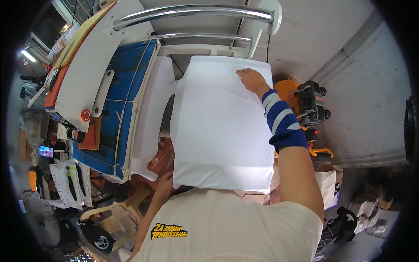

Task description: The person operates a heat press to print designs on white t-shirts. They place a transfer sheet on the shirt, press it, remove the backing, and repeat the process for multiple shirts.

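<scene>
A smooth white cloth [218, 126] is spread over a flat rectangular platen in front of me, its sides hanging over the edges. My right hand [252, 80] rests on the cloth near its far right corner, palm down, fingers pointing left and slightly bent. A blue and white striped band [283, 118] wraps that forearm. At the near left corner of the cloth is my left hand [165, 183], held low beside the edge; its fingers are mostly hidden. To the left stands a second white-covered platen [152, 113], partly under the blue press head [126, 91].
The white press housing [87, 74] carries a red button [85, 115] on the left. Chrome bars [196, 13] cross the far side. An orange and black machine [312, 102] stands at right by the wall. A plastic chair [111, 218] and a fan [41, 218] are at lower left.
</scene>
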{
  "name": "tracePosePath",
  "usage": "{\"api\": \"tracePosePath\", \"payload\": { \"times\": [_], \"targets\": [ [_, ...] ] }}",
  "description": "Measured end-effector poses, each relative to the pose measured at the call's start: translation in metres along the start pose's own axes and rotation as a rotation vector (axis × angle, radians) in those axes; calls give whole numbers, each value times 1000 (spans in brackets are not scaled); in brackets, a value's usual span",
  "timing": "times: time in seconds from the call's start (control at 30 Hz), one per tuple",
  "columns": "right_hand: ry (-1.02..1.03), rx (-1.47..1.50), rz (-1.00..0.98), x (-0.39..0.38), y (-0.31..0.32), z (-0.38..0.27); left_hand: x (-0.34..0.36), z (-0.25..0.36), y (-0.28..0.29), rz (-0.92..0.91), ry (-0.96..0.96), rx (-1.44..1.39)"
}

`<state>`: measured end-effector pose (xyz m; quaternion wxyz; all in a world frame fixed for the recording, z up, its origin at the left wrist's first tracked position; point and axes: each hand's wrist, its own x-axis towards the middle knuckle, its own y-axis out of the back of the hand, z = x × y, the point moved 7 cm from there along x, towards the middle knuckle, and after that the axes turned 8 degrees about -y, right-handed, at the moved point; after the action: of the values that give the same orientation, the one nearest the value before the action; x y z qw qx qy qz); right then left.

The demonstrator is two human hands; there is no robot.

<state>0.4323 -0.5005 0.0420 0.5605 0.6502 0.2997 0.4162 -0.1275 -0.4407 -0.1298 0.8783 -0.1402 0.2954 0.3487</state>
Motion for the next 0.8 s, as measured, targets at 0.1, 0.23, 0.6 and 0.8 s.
{"api": "tracePosePath", "payload": {
  "times": [0.1, 0.23, 0.6, 0.8],
  "targets": [
    [-5, -165, -175, 17, -4, -7, -9, -5, 5, -27, -11, 41],
    [-25, -139, -169, 15, -8, 3, -21, 4, -4, -120, 16, 214],
    [11, -110, -268, 28, -4, -4, -16, -37, 28, -112, -61, -318],
    [-765, 392, 378, 23, -6, 129, -24, -16, 23, -104, -42, -321]
  ]
}}
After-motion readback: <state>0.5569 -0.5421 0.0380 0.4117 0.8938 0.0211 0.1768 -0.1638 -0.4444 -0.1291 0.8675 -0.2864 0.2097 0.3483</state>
